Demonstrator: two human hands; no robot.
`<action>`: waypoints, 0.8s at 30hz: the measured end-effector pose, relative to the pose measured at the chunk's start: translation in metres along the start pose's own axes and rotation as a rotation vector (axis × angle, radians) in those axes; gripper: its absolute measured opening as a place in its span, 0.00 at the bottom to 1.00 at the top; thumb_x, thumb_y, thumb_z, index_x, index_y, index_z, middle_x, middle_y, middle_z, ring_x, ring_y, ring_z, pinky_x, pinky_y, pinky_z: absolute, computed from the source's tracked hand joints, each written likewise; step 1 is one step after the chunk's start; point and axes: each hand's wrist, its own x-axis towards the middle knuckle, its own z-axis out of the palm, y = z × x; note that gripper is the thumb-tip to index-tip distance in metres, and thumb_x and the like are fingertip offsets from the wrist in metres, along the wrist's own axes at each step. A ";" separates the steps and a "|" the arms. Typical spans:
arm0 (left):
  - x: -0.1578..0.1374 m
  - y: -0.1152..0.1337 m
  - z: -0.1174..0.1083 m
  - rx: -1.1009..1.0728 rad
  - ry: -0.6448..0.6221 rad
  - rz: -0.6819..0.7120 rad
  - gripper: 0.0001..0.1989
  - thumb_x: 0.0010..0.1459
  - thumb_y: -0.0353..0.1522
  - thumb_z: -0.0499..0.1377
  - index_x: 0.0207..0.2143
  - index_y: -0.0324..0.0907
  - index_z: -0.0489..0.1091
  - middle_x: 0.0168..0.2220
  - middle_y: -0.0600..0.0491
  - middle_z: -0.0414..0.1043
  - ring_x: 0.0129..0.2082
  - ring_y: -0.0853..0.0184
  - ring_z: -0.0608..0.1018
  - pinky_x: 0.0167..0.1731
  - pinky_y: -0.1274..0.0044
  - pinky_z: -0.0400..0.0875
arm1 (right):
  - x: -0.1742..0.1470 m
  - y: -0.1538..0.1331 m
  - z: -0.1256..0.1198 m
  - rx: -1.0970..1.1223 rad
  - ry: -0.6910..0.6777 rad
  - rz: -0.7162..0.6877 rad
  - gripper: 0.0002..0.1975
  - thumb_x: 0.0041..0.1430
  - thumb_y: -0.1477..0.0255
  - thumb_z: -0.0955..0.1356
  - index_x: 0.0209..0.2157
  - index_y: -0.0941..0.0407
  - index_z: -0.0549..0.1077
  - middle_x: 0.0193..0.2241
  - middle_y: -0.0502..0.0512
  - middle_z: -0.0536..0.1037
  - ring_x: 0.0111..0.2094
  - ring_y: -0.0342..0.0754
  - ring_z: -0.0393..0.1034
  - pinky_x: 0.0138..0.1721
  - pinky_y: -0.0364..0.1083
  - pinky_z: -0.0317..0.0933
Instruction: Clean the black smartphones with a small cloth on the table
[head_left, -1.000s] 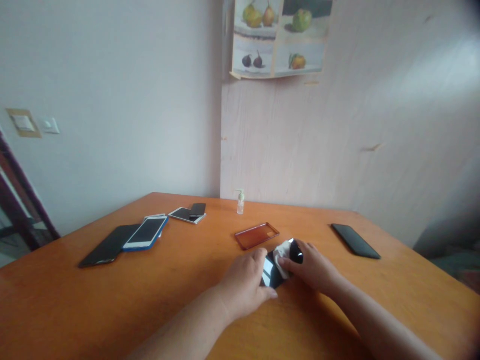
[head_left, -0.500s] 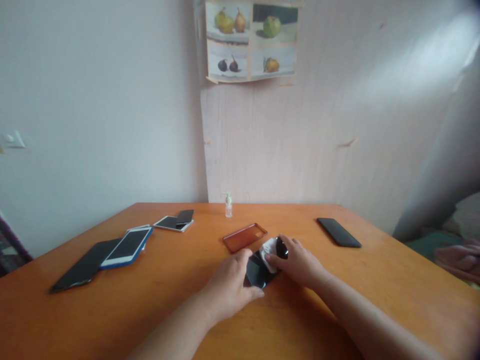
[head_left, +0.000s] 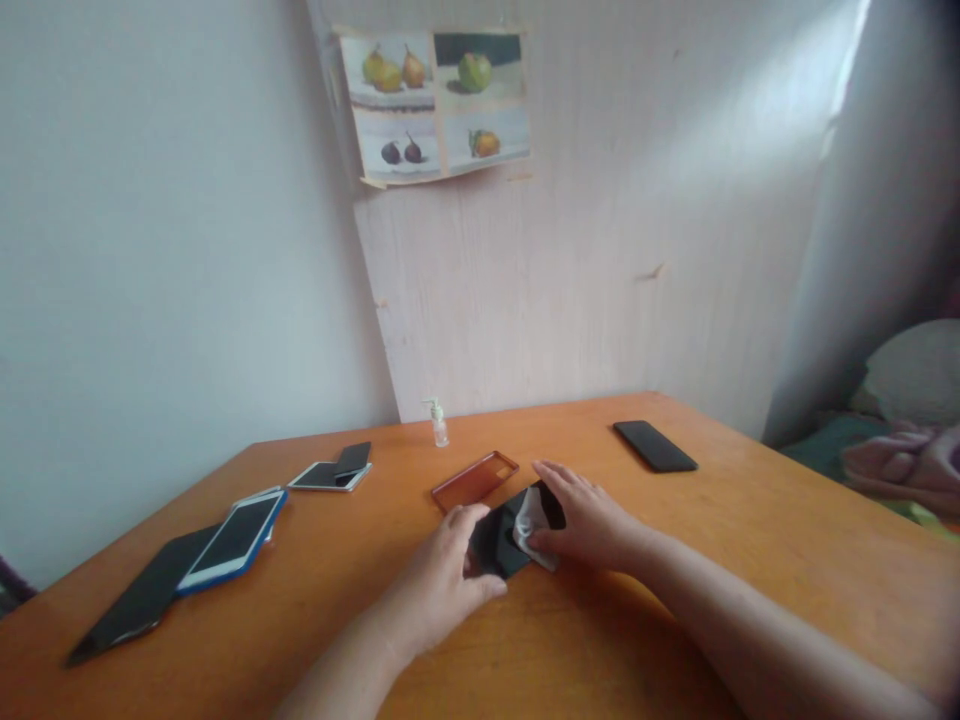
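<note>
A black phone (head_left: 495, 540) lies on the table between my hands, its surface glossy. My left hand (head_left: 450, 570) grips its left end, thumb and fingers on opposite edges. A crumpled white tissue (head_left: 531, 522) rests on the phone under my right hand (head_left: 581, 515), whose thumb and fingers are closed on it near the phone's right end. Just beyond the phone, a reddish-brown clear phone case (head_left: 474, 482) lies apart from both hands.
A small pump bottle (head_left: 439, 425) stands at the back. On the left lie a blue-edged phone (head_left: 234, 540), a black tablet-like slab (head_left: 142, 595) and a white-framed device (head_left: 319, 475) with a dark phone (head_left: 352, 459) on it. Another dark phone (head_left: 655, 446) lies right on the orange table (head_left: 360, 570).
The camera view has tilted and shifted. My right hand has moved the tissue slightly on the phone toward me; the left hand keeps its grip.
</note>
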 end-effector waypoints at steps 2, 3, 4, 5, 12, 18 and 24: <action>0.000 0.000 0.001 -0.009 0.024 -0.006 0.31 0.47 0.29 0.64 0.55 0.49 0.65 0.44 0.52 0.72 0.39 0.62 0.74 0.42 0.73 0.66 | -0.001 -0.004 -0.001 0.033 -0.011 -0.108 0.43 0.46 0.59 0.73 0.63 0.48 0.57 0.62 0.60 0.58 0.61 0.62 0.53 0.57 0.57 0.49; 0.001 0.000 0.001 -0.026 0.035 -0.017 0.32 0.47 0.29 0.64 0.56 0.49 0.64 0.43 0.52 0.72 0.39 0.62 0.74 0.42 0.72 0.66 | -0.001 -0.005 -0.001 0.050 -0.006 -0.138 0.38 0.47 0.61 0.73 0.60 0.48 0.61 0.60 0.59 0.62 0.59 0.60 0.56 0.56 0.55 0.51; 0.002 0.001 0.002 -0.054 0.045 -0.033 0.32 0.47 0.30 0.64 0.57 0.48 0.64 0.42 0.52 0.72 0.38 0.63 0.74 0.43 0.72 0.66 | 0.000 -0.006 0.000 0.068 0.009 -0.148 0.34 0.47 0.62 0.73 0.56 0.49 0.66 0.56 0.59 0.66 0.55 0.58 0.60 0.53 0.53 0.54; 0.003 0.002 0.003 -0.093 0.055 -0.050 0.32 0.47 0.30 0.64 0.57 0.48 0.63 0.42 0.52 0.72 0.37 0.64 0.74 0.42 0.72 0.66 | 0.001 -0.007 0.000 0.087 0.031 -0.145 0.30 0.47 0.63 0.73 0.53 0.51 0.68 0.51 0.58 0.69 0.51 0.56 0.63 0.50 0.51 0.56; 0.014 0.020 0.000 -0.490 0.103 -0.155 0.25 0.55 0.38 0.61 0.54 0.40 0.62 0.47 0.47 0.74 0.42 0.64 0.75 0.43 0.74 0.65 | 0.013 0.004 0.002 0.334 0.098 0.025 0.15 0.51 0.63 0.71 0.36 0.57 0.69 0.36 0.55 0.71 0.36 0.48 0.65 0.37 0.45 0.57; 0.031 0.034 0.005 -0.800 0.246 -0.203 0.21 0.53 0.34 0.63 0.49 0.40 0.67 0.45 0.49 0.76 0.42 0.66 0.77 0.39 0.77 0.67 | 0.012 0.003 0.002 0.537 0.101 0.126 0.15 0.56 0.59 0.68 0.34 0.57 0.68 0.30 0.52 0.72 0.30 0.45 0.64 0.29 0.42 0.56; 0.058 0.053 0.029 -1.081 0.664 -0.275 0.10 0.52 0.36 0.63 0.35 0.39 0.70 0.29 0.54 0.75 0.29 0.68 0.78 0.34 0.76 0.72 | 0.004 -0.019 0.004 0.807 0.094 0.220 0.16 0.57 0.58 0.67 0.38 0.58 0.69 0.32 0.53 0.74 0.32 0.46 0.66 0.32 0.43 0.57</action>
